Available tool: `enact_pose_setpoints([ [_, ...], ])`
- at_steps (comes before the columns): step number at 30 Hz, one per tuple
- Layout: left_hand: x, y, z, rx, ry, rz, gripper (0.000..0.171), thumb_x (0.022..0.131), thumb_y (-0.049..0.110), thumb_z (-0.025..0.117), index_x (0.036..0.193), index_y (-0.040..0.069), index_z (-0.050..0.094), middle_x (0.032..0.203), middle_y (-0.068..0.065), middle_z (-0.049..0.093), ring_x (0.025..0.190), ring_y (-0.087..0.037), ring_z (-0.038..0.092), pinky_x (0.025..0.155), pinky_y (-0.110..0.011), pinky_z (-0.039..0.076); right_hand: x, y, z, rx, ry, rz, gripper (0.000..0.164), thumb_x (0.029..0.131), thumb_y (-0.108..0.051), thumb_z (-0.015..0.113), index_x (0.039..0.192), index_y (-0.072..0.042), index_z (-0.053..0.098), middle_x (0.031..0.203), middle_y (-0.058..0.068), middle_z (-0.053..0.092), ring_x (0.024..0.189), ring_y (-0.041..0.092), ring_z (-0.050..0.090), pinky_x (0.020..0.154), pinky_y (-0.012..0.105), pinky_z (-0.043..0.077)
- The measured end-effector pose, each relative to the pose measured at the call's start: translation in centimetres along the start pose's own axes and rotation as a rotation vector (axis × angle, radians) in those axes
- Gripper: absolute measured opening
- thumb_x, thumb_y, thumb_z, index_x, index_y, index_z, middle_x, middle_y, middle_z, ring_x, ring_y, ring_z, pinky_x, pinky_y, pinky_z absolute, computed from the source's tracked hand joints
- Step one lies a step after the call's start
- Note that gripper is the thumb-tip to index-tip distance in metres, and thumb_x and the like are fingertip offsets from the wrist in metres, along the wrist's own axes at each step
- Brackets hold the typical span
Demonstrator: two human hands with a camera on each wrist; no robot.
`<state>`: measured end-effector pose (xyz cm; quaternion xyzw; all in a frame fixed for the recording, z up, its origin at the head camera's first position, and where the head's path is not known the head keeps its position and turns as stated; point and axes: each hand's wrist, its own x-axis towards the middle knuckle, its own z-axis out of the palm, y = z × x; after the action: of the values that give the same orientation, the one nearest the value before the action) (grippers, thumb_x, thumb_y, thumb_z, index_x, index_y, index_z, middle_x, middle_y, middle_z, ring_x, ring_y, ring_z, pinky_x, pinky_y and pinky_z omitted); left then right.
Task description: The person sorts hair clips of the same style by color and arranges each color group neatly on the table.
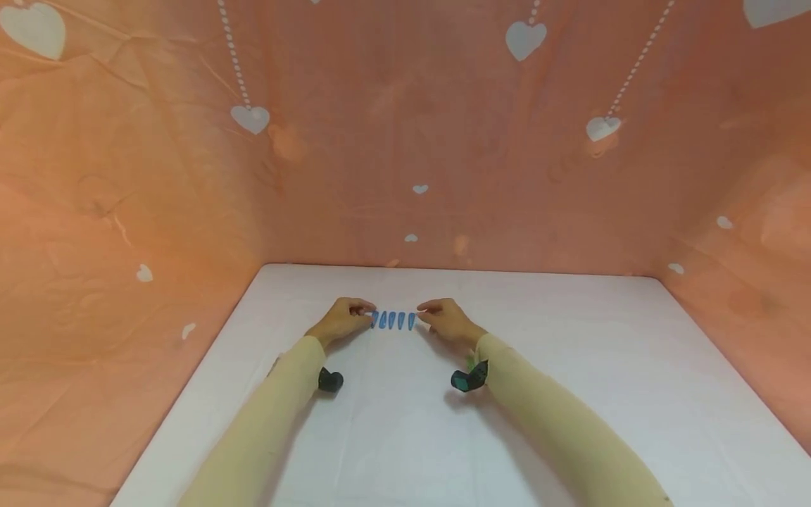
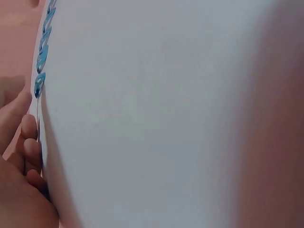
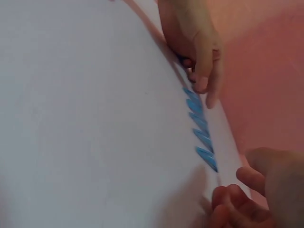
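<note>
Several blue teardrop-shaped snap hair clips [image 1: 392, 320] lie side by side in a short row on the white table [image 1: 405, 422]. At the row's left end is my left hand [image 1: 342, 319], its fingertips close beside the outermost clip [image 2: 39, 85]; whether they touch it I cannot tell. My right hand [image 1: 448, 320] rests by the opposite end, fingers loosely bent, just apart from the nearest clip [image 3: 206, 158]. Neither hand visibly holds anything. In the right wrist view both hands flank the row.
An orange-pink cloth with white hearts [image 1: 525, 40] hangs behind the table and along both sides. Dark wrist devices [image 1: 469, 378] sit under both sleeves. The table's back edge [image 1: 456, 269] runs beyond the hands.
</note>
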<state>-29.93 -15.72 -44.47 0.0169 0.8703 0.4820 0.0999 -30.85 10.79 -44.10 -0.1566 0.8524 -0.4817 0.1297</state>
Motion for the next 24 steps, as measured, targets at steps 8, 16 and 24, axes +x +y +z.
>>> enact_pose_setpoints([
  [8, -0.4, 1.4, -0.8, -0.052, 0.02, -0.019, 0.032, 0.103, 0.02, 0.054, 0.131, 0.007, 0.064, 0.131, -0.014, 0.057, 0.122, -0.028, 0.05, 0.111, -0.045, 0.04, -2.4, -0.6, -2.8, -0.071, -0.042, -0.084, 0.037, 0.102, -0.016, 0.056, 0.133, 0.004, 0.061, 0.131, 0.025, 0.062, 0.083, 0.02, 0.067, 0.074, 0.027, 0.054],
  [16, -1.3, 4.3, 0.0, -0.035, 0.005, 0.077, 0.033, 0.104, 0.015, 0.053, 0.131, 0.0, 0.063, 0.122, -0.02, 0.062, 0.104, -0.03, 0.062, 0.09, -0.036, 0.052, -5.4, -0.3, -5.2, -0.068, -0.06, -0.163, 0.039, 0.103, -0.017, 0.057, 0.133, 0.007, 0.059, 0.132, 0.029, 0.061, 0.09, 0.035, 0.069, 0.071, 0.034, 0.056],
  [24, -3.4, 6.4, 5.6, -0.003, -0.123, 0.211, 0.027, 0.099, 0.015, 0.059, 0.12, 0.002, 0.07, 0.12, -0.012, 0.068, 0.099, -0.02, 0.061, 0.081, -0.026, 0.049, -8.6, 2.4, -6.7, -0.079, -0.083, -0.182, 0.034, 0.1, -0.009, 0.059, 0.129, 0.008, 0.062, 0.12, 0.028, 0.065, 0.096, 0.031, 0.068, 0.077, 0.032, 0.055],
])
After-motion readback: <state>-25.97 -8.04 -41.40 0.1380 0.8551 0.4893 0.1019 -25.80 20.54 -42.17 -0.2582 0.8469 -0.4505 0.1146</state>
